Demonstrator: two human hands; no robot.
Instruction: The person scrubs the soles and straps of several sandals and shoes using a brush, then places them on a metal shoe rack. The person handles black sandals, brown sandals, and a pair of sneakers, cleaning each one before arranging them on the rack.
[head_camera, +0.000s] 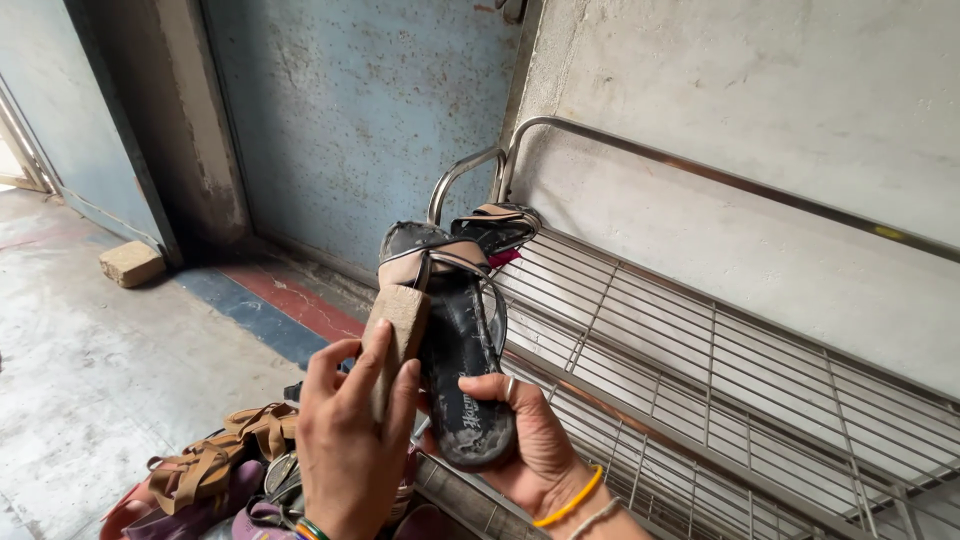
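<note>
Left hand (350, 440): grip closed around a tan wedge-heeled sandal (398, 335), held upright.
Right hand (535, 440): grip holding a black flat sandal (465, 370) by its heel, over the front edge of the wire shoe rack (720, 380).
Below: pile of sandals (215, 475) on the floor.

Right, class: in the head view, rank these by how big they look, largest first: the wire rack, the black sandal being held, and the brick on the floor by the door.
1. Wire rack
2. Black sandal
3. Brick

The brick lies farther from the camera, so its true size against the sandal is unsure.
</note>
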